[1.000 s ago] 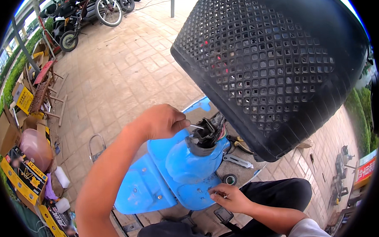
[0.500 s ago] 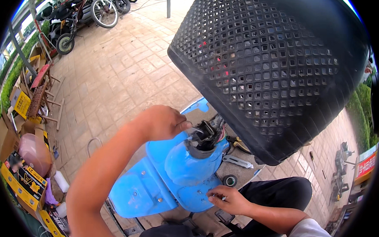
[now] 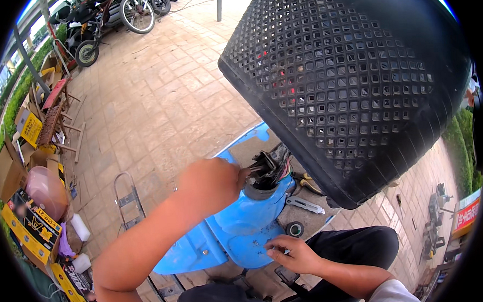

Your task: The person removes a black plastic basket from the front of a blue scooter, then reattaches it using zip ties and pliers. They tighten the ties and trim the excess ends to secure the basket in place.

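Note:
My left hand (image 3: 213, 185), slightly blurred, is closed beside a black plastic fitting (image 3: 268, 168) at the top of a blue plastic vehicle body (image 3: 246, 220). Something thin shows at its fingertips, pointing into the fitting; its kind is not clear. Coloured wires (image 3: 286, 169) come out on the fitting's right. Above the lower blue panel, my right hand (image 3: 297, 256) has its thumb and fingers pinched together, perhaps around something small that I cannot make out. Near it lie a roll of black tape (image 3: 295, 229), a grey utility knife (image 3: 305, 204) and yellow-handled pliers (image 3: 310, 185).
A large black mesh basket (image 3: 345, 89) fills the upper right, close to the fitting. Cardboard boxes (image 3: 34, 227) and a wooden stool (image 3: 51, 123) stand along the left. Parked bikes (image 3: 89, 42) are at the far left. A metal rack (image 3: 129, 200) shows beyond my left forearm.
My left hand has come down and nearer to me, now covering more of the blue body. The view has shifted slightly. My right hand keeps its place and pinch.

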A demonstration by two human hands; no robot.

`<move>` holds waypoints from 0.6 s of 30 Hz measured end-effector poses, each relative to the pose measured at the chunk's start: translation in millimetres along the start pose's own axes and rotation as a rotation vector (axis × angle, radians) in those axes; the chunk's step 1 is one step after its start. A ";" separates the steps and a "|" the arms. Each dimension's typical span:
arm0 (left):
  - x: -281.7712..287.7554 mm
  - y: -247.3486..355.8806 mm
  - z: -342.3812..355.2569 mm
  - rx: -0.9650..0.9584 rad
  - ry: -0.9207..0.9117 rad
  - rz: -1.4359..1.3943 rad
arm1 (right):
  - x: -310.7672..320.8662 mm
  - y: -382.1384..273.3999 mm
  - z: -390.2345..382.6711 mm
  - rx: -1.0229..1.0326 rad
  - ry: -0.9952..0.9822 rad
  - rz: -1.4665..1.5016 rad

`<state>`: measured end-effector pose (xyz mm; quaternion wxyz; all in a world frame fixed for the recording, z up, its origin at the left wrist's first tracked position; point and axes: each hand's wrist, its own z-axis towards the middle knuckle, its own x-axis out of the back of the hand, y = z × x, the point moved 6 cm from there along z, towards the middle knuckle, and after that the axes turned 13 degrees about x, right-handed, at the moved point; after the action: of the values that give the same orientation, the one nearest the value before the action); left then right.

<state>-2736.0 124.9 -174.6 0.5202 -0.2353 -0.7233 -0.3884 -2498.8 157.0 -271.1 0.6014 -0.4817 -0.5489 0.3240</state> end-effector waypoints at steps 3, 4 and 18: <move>-4.7 4.9 -5.0 0.034 -0.079 -0.024 | -0.8 0.5 -0.6 -0.002 -0.007 0.013; -4.1 3.7 -3.9 0.049 -0.075 -0.051 | -1.1 0.6 -0.8 -0.002 -0.007 0.015; -1.9 -13.6 14.0 -0.084 -0.123 -0.165 | -2.5 -3.0 -0.7 0.029 -0.013 -0.002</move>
<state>-2753.4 128.2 -182.9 0.4309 -0.2200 -0.7537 -0.4448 -2498.9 153.6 -269.1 0.6049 -0.4704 -0.5486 0.3345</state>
